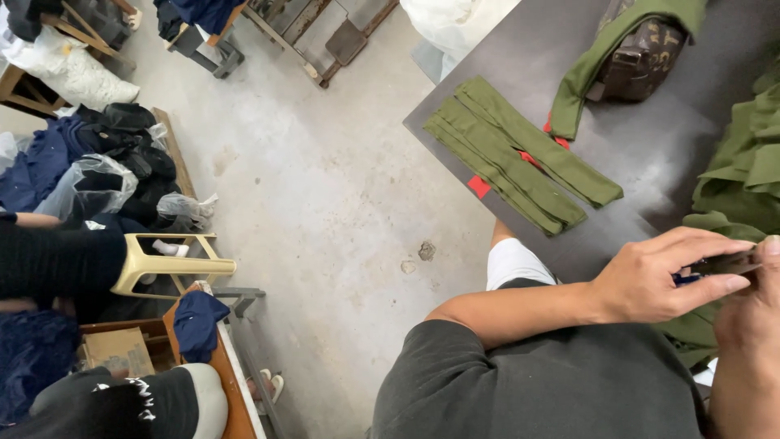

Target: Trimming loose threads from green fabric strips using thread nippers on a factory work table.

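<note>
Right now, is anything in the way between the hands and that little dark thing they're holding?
No. The left hand already pinches the small dark object with its fingers, and the right hand touches it from the other side. Nothing visible sits between them. The folded green fabric strips lie apart on the grey table.

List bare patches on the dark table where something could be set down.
Free: dark grey table between the stacked olive fabric strips and the olive garment heap. Crowded: right edge, and near the left hand and right hand gripping a small dark object.
</note>
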